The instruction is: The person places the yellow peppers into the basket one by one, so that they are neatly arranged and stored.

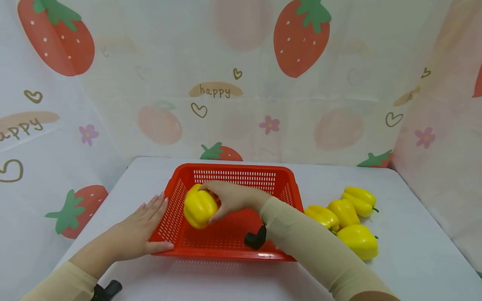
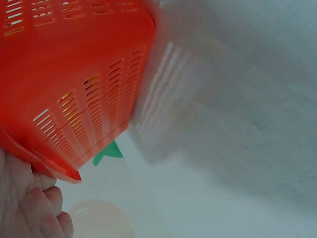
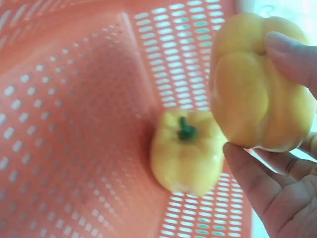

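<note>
My right hand (image 1: 231, 196) grips a yellow bell pepper (image 1: 198, 210) inside the red plastic basket (image 1: 233, 253), towards its left side. In the right wrist view, the thumb and fingers are round the held pepper, and a second yellow bell pepper (image 3: 185, 161) with a green stem sits in the basket against its perforated wall. My left hand (image 1: 137, 230) rests on the basket's left rim with straight fingers, its thumb over the front left corner. From the left wrist view, that hand (image 2: 29, 201) touches the rim, partly cut off by the frame.
Several more yellow bell peppers (image 1: 343, 213) lie grouped on the white table (image 1: 410, 234) right of the basket, close to its wall and the right forearm. A cloth printed with strawberries (image 1: 301, 42) stands behind and at both sides.
</note>
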`<state>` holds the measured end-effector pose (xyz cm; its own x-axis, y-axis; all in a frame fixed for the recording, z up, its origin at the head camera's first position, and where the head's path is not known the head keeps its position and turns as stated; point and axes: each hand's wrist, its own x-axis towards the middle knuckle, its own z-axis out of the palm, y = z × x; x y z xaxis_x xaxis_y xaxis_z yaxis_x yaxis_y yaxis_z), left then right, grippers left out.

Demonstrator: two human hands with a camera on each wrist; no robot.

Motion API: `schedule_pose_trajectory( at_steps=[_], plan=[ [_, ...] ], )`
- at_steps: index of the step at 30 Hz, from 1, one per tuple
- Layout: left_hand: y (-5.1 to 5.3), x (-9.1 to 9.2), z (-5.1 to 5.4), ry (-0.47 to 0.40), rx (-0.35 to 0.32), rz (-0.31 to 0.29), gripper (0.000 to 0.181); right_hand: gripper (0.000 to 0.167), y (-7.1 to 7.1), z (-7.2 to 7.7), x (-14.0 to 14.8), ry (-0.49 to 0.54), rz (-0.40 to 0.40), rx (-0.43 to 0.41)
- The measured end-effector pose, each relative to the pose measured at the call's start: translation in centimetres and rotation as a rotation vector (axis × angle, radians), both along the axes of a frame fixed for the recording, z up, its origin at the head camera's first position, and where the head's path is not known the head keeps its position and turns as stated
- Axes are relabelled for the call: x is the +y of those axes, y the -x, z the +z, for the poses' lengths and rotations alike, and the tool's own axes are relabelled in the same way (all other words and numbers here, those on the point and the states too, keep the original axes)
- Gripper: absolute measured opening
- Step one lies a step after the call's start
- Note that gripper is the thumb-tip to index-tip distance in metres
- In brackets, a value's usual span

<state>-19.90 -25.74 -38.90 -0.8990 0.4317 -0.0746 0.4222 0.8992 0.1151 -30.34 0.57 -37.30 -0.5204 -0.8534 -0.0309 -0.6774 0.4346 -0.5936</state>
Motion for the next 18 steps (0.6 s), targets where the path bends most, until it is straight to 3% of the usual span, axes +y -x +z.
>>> schedule_pose_trajectory(
  at_steps=[10, 18],
  plan=[
    [0.0, 0.1, 0.2, 0.002, 0.000, 0.001, 0.109, 0.069, 0.0, -1.3, -1.2, -0.045, 0.009, -0.068],
    [-0.2, 0.1, 0.5, -0.001, -0.010, -0.001, 0.109, 0.072, -0.2, -2.2, -1.8, -0.134, 0.044, -0.051]
  ],
)
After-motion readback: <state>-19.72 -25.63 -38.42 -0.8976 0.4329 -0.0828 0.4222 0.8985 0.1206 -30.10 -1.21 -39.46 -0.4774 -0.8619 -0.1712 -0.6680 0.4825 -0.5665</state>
